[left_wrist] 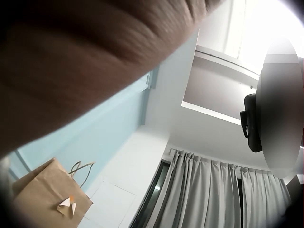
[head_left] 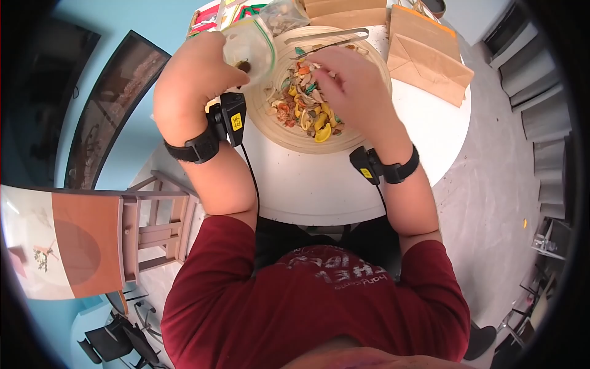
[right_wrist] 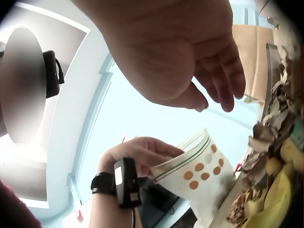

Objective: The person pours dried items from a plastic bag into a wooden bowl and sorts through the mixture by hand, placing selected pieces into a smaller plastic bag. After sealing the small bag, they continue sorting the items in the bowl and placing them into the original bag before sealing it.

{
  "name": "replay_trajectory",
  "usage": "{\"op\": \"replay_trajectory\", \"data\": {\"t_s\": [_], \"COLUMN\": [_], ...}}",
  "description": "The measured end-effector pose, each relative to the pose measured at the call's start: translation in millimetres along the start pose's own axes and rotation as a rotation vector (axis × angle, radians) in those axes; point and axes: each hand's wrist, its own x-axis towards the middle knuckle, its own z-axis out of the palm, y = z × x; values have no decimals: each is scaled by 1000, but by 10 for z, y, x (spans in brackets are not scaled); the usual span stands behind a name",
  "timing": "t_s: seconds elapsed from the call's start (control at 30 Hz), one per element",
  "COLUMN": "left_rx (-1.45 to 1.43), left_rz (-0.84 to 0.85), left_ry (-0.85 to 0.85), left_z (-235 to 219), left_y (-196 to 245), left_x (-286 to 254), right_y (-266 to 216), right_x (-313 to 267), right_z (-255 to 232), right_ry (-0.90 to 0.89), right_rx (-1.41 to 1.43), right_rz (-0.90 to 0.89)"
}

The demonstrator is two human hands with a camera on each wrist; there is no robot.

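At the left of the head view, a wooden chair [head_left: 153,224] stands beside the white bench [head_left: 307,187]. Your left hand [head_left: 193,74], at upper left, grips the clear zip bag [head_left: 255,46] at its mouth; the right wrist view shows orange dots on the bag and its green-lined opening tilted. Something dark lies low in it. Just right, at upper middle, you have a round tray [head_left: 257,117] holding a heap of dried pieces [head_left: 301,111] in yellow, orange, green and brown. Metal tongs [head_left: 364,31] lie across the tray's far side. Your right hand [head_left: 353,89] hangs above the heap's right part, fingers loosely bent, thumb apart from them, with nothing visible in its grasp. At upper right, a brown paper bag [head_left: 430,71] lies on the bench beside the tray.
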Motion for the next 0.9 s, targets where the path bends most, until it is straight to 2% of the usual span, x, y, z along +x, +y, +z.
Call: {"op": "replay_trajectory", "data": {"t_s": [0.1, 0.2, 0.3, 0.43, 0.6, 0.8, 0.9], "left_rx": [-209, -219, -221, -267, -239, -167, -198], "left_rz": [13, -101, -95, -107, -78, 23, -36], "left_ry": [161, 211, 261, 185, 99, 212, 140], "left_z": [25, -6, -20, -13, 7, 85, 49], "left_y": [-155, -201, -267, -238, -283, -260, -139], "left_x": [-16, 41, 43, -3, 88, 91, 56], "right_y": [117, 302, 448, 513, 546, 578, 556], "right_x": [37, 39, 28, 16, 11, -18, -19], "right_z": [-128, -262, -389, -490, -479, -421, -403], "right_ry": [29, 13, -50, -149, -309, -383, -405], "right_rx": [-32, -107, -206, -303, -346, -379, -391], "right_rz": [112, 253, 367, 511, 569, 526, 511]}}
